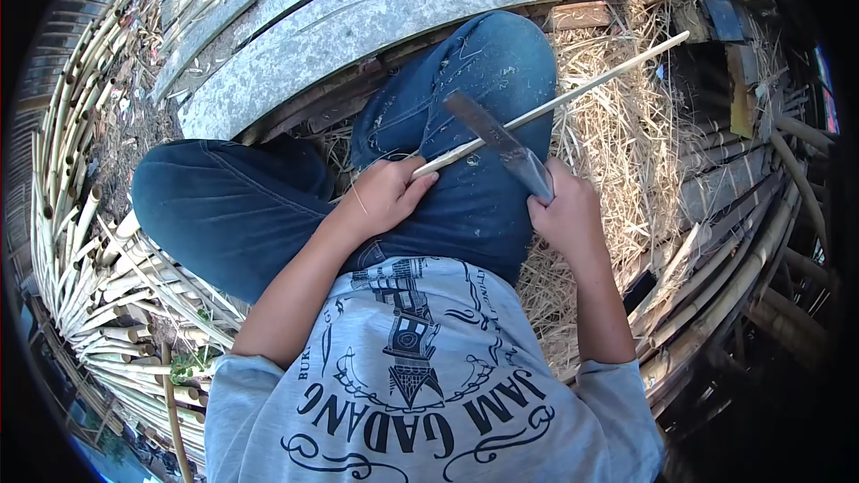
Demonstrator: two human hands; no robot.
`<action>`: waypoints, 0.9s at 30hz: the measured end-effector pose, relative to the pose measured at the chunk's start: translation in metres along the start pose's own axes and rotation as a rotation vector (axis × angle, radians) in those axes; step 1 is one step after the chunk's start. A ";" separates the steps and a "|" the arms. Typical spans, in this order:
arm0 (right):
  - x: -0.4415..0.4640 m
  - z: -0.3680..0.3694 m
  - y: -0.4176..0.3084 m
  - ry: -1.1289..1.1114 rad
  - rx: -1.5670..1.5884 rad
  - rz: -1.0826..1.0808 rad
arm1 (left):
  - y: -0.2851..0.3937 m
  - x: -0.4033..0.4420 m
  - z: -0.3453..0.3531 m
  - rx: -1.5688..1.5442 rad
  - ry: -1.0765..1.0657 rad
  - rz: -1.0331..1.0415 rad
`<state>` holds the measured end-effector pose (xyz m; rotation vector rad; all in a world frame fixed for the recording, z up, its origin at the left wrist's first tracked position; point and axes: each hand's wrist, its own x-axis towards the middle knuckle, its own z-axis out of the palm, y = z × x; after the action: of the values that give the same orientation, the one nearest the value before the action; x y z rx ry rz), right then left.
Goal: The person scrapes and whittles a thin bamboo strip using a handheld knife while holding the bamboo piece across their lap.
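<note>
Head view shows the left hand, fingers clamped on the near end of the strip, above the thigh. The right hand's fingers close around the knife. Already thin, the strip seems not yet finished.

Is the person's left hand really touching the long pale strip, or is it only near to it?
Touching. The head view shows it plainly: the left hand grips the near end of the long pale strip between thumb and fingers.
</note>
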<state>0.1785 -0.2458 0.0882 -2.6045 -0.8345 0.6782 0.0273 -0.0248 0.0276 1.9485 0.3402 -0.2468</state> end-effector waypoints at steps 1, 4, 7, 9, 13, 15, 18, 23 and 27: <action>0.006 0.003 0.013 0.092 0.041 0.054 | 0.002 0.003 0.001 -0.020 0.014 -0.004; 0.016 -0.002 0.011 0.306 0.361 0.221 | 0.006 0.007 0.004 -0.049 0.071 0.028; 0.019 0.011 -0.003 0.424 0.382 0.057 | 0.009 0.013 0.005 -0.075 0.103 -0.004; 0.014 0.012 -0.018 0.372 0.282 -0.065 | 0.010 0.022 0.008 -0.181 0.040 -0.073; 0.019 0.008 -0.031 0.351 0.068 -0.235 | 0.014 0.029 0.008 -0.292 -0.017 -0.074; 0.019 0.001 -0.028 0.225 0.101 -0.144 | 0.015 0.028 0.004 -0.276 -0.018 -0.072; 0.025 -0.018 -0.025 0.036 0.000 0.026 | 0.015 0.023 -0.004 -0.222 -0.001 -0.060; 0.030 -0.027 -0.031 0.025 -0.204 -0.023 | 0.024 0.023 -0.004 -0.151 0.047 -0.018; 0.052 -0.042 -0.006 0.163 -0.304 0.228 | 0.026 0.017 0.003 -0.172 0.053 -0.029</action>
<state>0.2351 -0.2158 0.1083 -3.0131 -0.6384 0.4129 0.0522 -0.0351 0.0434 1.7843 0.4112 -0.1787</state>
